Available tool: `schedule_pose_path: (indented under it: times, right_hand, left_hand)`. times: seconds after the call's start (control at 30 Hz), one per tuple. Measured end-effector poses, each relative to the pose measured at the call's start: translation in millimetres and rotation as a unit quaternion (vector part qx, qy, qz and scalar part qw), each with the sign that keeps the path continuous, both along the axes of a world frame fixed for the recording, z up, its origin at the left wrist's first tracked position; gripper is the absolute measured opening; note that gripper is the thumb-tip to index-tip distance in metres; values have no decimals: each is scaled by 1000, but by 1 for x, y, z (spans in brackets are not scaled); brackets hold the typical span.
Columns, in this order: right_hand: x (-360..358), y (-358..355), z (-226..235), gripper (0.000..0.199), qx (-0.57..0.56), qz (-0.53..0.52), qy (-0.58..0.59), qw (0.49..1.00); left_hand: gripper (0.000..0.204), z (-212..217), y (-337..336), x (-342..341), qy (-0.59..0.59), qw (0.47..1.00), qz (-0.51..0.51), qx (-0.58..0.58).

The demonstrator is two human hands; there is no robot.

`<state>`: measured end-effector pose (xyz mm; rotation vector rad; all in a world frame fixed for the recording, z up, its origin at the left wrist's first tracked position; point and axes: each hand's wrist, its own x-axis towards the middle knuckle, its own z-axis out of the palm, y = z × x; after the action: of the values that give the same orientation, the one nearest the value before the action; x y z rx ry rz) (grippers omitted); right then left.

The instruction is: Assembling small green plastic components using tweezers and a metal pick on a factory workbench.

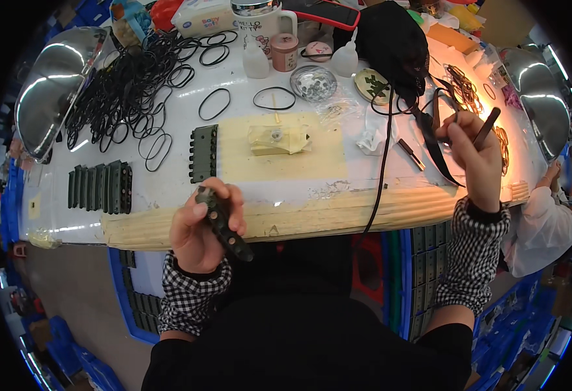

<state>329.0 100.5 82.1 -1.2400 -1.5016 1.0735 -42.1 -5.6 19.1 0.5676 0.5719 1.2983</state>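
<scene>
My left hand (201, 228) is closed around a dark green bar-shaped part with holes (224, 225), held tilted at the table's near edge. Over the right side of the table, my right hand (473, 151) grips a dark slim tool (486, 127) and touches a black rubber ring (443, 107). A matching green part (204, 153) lies flat on the table beside a taped yellow pad (279, 140). A row of more green parts (100, 188) lies at the left.
Many black rubber rings (129, 91) are heaped at the back left. A glass dish (313, 83), small bottles (255, 60), a mug (263, 26) and a black cloth (390, 39) stand at the back. Metal lamp shades (55, 85) flank the table. Another person (540, 221) sits at right.
</scene>
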Motion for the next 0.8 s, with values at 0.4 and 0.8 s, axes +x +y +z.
schedule_pose_path:
  times: [0.4,0.8]
  right_hand:
    - [-92,-49,-52,18,-288,215,316,878]
    - [-107,-53,-56,23,-280,196,286,895]
  left_hand:
    - [56,-15,18,28,-128,977,-169,27]
    - [62,-19,16,23,-184,967,-177,22]
